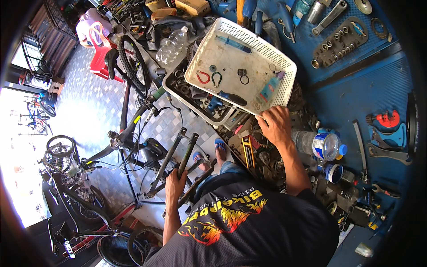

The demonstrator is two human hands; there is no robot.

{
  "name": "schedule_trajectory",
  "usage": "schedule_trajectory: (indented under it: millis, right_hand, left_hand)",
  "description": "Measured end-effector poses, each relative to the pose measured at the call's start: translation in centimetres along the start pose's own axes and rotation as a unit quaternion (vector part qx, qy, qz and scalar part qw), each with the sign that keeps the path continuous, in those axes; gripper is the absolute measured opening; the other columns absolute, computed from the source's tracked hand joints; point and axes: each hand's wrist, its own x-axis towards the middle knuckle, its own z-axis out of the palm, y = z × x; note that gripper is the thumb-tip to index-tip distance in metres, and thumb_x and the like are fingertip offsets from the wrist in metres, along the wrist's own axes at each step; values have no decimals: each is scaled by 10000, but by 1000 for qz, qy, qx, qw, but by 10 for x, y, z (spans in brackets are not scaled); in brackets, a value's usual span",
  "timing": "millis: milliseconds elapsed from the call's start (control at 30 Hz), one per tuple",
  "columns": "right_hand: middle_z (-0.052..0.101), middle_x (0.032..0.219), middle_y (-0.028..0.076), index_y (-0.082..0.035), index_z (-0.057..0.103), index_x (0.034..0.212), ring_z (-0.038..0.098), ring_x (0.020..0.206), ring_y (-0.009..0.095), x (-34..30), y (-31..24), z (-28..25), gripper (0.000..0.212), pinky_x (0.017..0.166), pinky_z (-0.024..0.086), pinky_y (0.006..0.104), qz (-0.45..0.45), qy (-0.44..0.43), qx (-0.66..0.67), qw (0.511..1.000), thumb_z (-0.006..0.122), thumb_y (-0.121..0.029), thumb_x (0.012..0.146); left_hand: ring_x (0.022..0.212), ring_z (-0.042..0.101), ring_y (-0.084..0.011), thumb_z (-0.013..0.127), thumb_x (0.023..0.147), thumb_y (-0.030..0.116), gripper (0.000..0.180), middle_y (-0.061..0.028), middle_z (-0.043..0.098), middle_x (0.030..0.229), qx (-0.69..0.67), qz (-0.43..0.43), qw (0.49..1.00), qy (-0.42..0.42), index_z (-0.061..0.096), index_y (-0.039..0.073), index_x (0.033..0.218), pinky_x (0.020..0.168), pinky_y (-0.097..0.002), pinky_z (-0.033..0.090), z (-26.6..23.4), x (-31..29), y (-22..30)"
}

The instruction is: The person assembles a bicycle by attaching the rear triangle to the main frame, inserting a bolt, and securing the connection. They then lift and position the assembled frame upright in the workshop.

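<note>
My left hand (175, 183) is closed round one arm of a dark two-armed bicycle frame part (190, 149), whose arm ends have holes. My right hand (275, 127) grips the near rim of a white plastic basket (202, 58), fingers curled over the edge. The basket sits tilted on top of a dark tray (173, 84) full of metal parts. Inside the basket lie a red hook-shaped piece (203, 77), a dark green one (216, 79), a black-handled tool (232, 98), a black ring (244, 79) and a teal packet (269, 89).
A bicycle (129, 138) stands on the tiled floor at left, with more bikes behind. Right of the basket are a clear water bottle (327, 146), a socket holder (341, 43) and a red clamp tool (388, 119) on the blue bench. A person (92, 26) sits on a red chair at far left.
</note>
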Motion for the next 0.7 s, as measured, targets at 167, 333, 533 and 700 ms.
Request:
schedule_trajectory:
  millis: [167, 333, 533, 700]
  right_hand:
    - [640, 902, 44, -100, 664, 875, 618, 929, 258, 2, -6, -11, 148, 877, 448, 447, -24, 12, 1, 1000, 782, -188, 857]
    - [628, 860, 35, -103, 648, 839, 620, 846, 245, 5, -33, -27, 151, 856, 447, 432, -39, 19, 11, 999, 784, -168, 840]
    - [612, 808, 12, -106, 662, 826, 613, 738, 216, 17, -90, -43, 174, 751, 445, 394, -82, 43, 60, 994, 823, -137, 768]
    - [600, 802, -9, -127, 669, 860, 610, 736, 193, 52, -121, -36, 123, 747, 437, 384, -103, 8, 34, 994, 783, -138, 815]
  left_hand:
    - [868, 698, -482, 691, 971, 425, 437, -278, 710, 888, 3, 21, 999, -28, 680, -8, 1031, 746, -536, 519, 9, 18, 2]
    - [910, 706, -490, 675, 973, 440, 470, -295, 717, 920, 25, 49, 997, -48, 678, -12, 1103, 775, -545, 536, 13, 36, -6]
    - [972, 696, -498, 694, 964, 441, 510, -327, 709, 974, -3, 37, 996, -82, 685, -51, 1095, 823, -542, 535, 5, 51, -21]
    - [956, 687, -520, 681, 975, 428, 494, -342, 700, 967, -11, 50, 996, -78, 682, -51, 1096, 813, -558, 535, 2, 54, -38]
